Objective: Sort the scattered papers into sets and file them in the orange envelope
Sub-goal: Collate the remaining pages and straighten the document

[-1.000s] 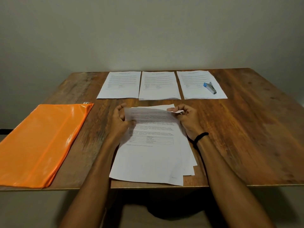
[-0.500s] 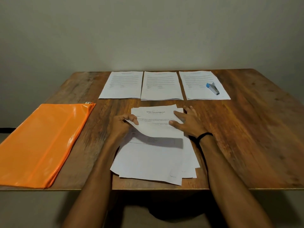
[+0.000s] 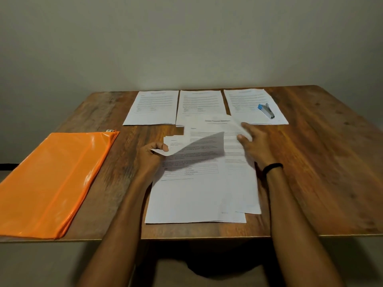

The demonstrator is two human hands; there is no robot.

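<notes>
The loose paper stack [image 3: 196, 199] lies by the table's [image 3: 321, 162] near edge, with the orange envelope [image 3: 51, 179] flat at its 9 o'clock. Over it, the left hand [image 3: 149, 160] pinches a lifted sheet's [image 3: 207, 143] near corner and the right hand [image 3: 257, 148] grips its right edge. At 12 o'clock, three sorted sets [image 3: 200, 104] lie in a row, with a stapler [image 3: 266, 111] on the rightmost.

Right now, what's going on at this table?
A person is mid-sort. The left hand pinches one corner of the top sheet and the right hand holds its far edge, lifting it off the stack. Three more papers lie in a row at the table's far side, with a stapler on the rightmost. The envelope lies flat to the left, untouched.
</notes>
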